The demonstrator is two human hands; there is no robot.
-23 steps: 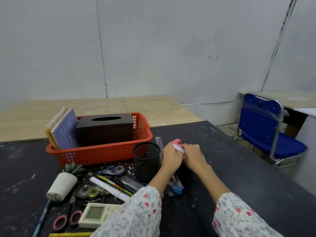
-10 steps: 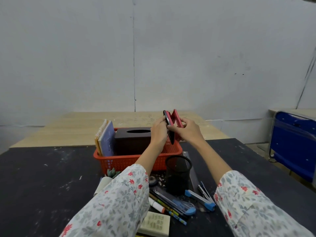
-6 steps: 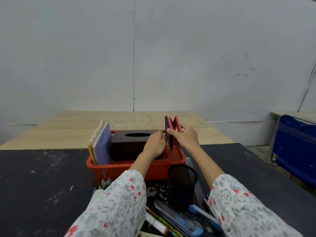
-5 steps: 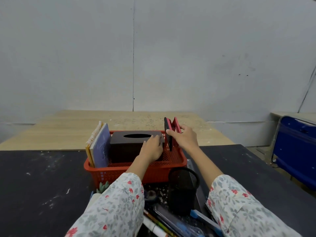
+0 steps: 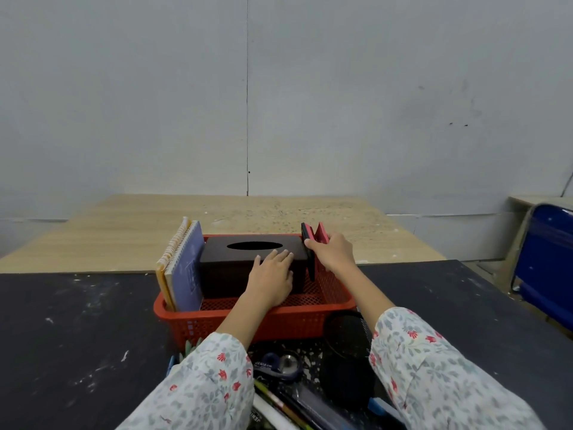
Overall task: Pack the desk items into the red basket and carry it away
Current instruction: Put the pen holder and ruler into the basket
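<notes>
A person's right hand (image 5: 333,252) pinches a slim red-and-black flat item (image 5: 311,240), upright on its edge, in the narrow gap between the dark tissue box (image 5: 248,259) and the right wall of the red basket (image 5: 279,324). The left hand (image 5: 273,277), fingers spread flat, presses against the box's near face. The grip sits on the item's top edge. It looks thin, rigid and light, best held by its upper rim so it slides down without wedging. Spiral notebooks (image 5: 183,265) stand at the basket's left end. A mesh pen cup (image 5: 348,339), tape dispenser (image 5: 279,363) and pens (image 5: 279,405) wait on the dark surface (image 5: 77,336). Once loaded, the lattice basket will likely flex; both end rims seem the safest hold.
</notes>
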